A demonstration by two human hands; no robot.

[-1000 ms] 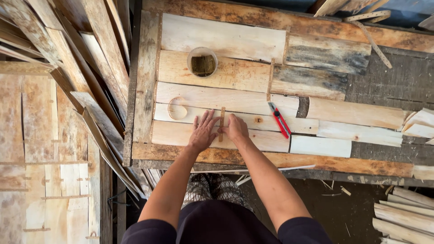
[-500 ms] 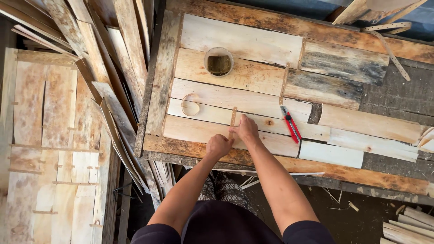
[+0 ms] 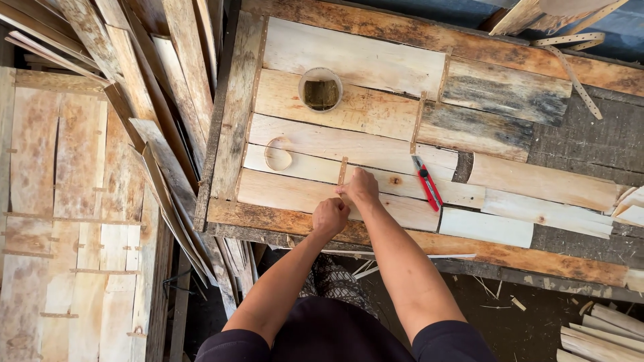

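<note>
The right hand (image 3: 362, 188) pinched the lower end of a thin wooden strip (image 3: 343, 171), fingers closed on it, while the strip lay upright across the pale boards of the counter (image 3: 349, 53), running toward twelve o'clock from the hand. The left hand (image 3: 330, 216) sat just at seven o'clock of the right one, curled into a loose fist with its fingertips touching the same end of the strip; whether it truly gripped the strip could not be told. Both hands were near the counter's front edge. At three o'clock of the right hand, close by, a red utility knife (image 3: 426, 182) lay on the boards, blade end toward twelve. At ten o'clock of the hands, a curled ring of wood shaving (image 3: 278, 155) rested flat. Farther off at twelve o'clock stood a round cup (image 3: 320, 88) with dark liquid inside. Stacked wooden slats (image 3: 121, 80) leaned at nine o'clock, off the counter.
</note>
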